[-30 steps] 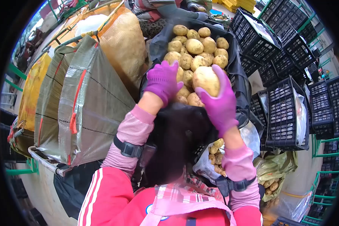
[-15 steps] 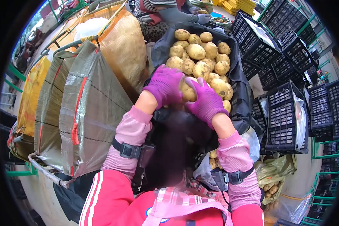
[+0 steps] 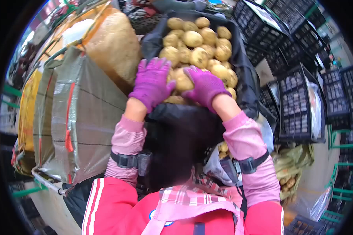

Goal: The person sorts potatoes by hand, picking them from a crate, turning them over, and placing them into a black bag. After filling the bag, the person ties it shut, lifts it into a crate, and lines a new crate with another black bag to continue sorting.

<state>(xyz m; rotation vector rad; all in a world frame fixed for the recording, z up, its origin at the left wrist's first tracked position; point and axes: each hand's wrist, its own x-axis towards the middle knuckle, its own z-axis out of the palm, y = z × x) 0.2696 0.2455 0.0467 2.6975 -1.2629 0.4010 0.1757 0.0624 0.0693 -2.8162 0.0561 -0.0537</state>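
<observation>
A heap of potatoes [image 3: 199, 57] fills a black-lined crate [image 3: 239, 58] in front of me. My left hand [image 3: 152, 82], in a purple knit glove, lies over the near left part of the heap with its fingers stretched out and thumb apart. My right hand [image 3: 206, 87], gloved the same, rests on the near potatoes with its thumb and fingers apart, touching the side of a larger potato [image 3: 183, 80] between both hands. Neither hand lifts a potato. The palms and some fingertips are hidden.
Tall grey woven sacks [image 3: 90, 117] and a large orange mesh bag [image 3: 115, 47] stand at left. Black plastic crates [image 3: 298, 105] are stacked at right. A green bag [image 3: 292, 168] of potatoes sits lower right. Another person's sleeve [image 3: 176, 5] shows beyond the crate.
The view has shifted, so the crate appears higher and further left. My hands have drawn apart a little; the left has moved off the potato between them and flattened out.
</observation>
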